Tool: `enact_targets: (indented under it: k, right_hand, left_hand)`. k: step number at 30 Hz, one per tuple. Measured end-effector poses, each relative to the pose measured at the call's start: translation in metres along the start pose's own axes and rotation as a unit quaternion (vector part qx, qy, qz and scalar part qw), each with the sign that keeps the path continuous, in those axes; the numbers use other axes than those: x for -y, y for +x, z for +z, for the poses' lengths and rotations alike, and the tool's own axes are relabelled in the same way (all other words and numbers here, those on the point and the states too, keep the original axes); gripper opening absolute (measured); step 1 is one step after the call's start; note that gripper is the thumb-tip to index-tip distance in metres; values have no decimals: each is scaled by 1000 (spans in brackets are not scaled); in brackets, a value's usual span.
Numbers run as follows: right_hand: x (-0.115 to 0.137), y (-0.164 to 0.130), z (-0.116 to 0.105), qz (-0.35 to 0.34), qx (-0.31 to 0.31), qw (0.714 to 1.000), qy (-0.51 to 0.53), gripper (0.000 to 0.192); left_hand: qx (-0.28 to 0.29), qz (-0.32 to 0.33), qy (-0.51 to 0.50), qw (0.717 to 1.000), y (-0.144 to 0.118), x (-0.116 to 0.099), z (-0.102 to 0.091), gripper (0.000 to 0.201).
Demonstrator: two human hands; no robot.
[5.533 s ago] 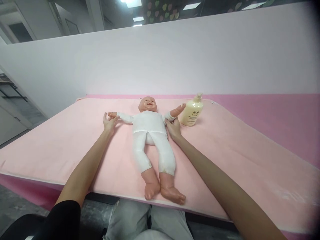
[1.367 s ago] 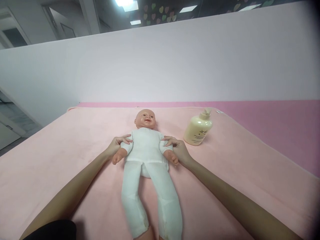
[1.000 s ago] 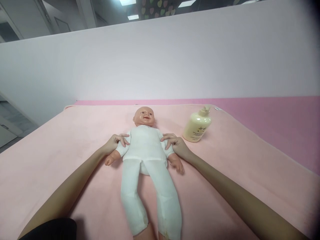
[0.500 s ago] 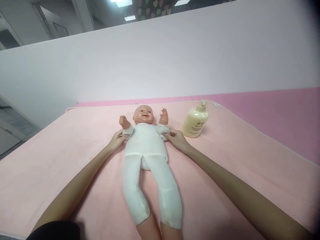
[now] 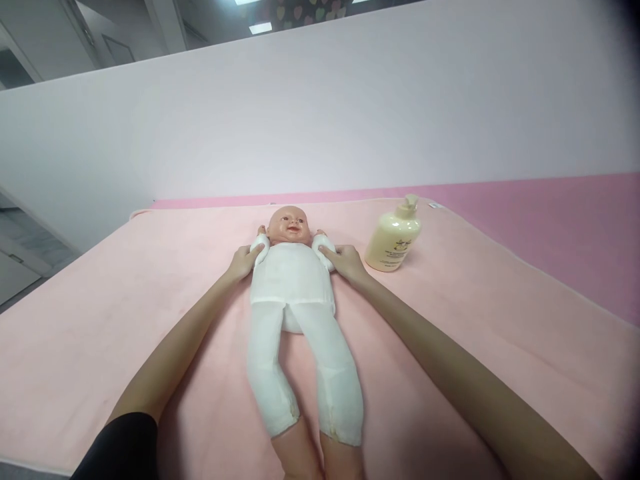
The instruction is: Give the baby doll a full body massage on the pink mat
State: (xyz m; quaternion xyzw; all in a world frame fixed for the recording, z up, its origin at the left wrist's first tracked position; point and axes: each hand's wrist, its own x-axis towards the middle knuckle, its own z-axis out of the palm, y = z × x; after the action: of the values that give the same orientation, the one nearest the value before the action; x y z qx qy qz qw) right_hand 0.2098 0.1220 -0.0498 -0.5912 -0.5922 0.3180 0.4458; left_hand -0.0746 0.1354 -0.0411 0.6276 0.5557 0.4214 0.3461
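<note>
Both hands, left hand (image 5: 243,261) and right hand (image 5: 345,261), grip the doll (image 5: 295,293)'s raised arms beside its head, lotion bottle (image 5: 393,235) near.

white-suited doll (image 5: 293,280), cream bottle (image 5: 393,235), pink mat (image 5: 100,300)

Both arms stretch straight forward, nearly parallel. The left hand (image 5: 243,261) and right hand (image 5: 345,261) curl their fingers inward, facing each other.

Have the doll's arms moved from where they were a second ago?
Yes. The doll's arms have swung up from beside its waist to beside its head, held by the left hand and right hand.
</note>
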Motion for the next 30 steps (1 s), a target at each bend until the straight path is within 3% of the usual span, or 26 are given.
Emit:
enact_targets:
  k: [4,8,13,18,21,26,30]
  right_hand:
    - [3,-5,0,-6,-5,1000,-14,47]
    - [0,-22,-1,-50,-34,998,-11,47]
    - [2,-38,-5,-84,34,990,103,37]
    - [2,-33,-11,-111,112,970,184,23]
    - [-2,-28,-13,-103,138,962,211,20]
    - [-7,-25,-16,-104,169,956,217,12]
    - [-7,-25,-20,-139,196,955,173,24]
  left_hand:
    - [0,-18,-10,1000,-1,1,0,51]
    - [-10,35,-74,997,-14,4,0,45]
    - [84,40,-168,981,-28,0,-7,38]
    - [128,5,-152,980,-29,-5,-22,42]
    - [163,31,-127,978,-26,-6,-31,36]
    - [238,85,-97,963,-22,1,-41,8]
    - [274,93,-80,954,-19,7,-43,12]
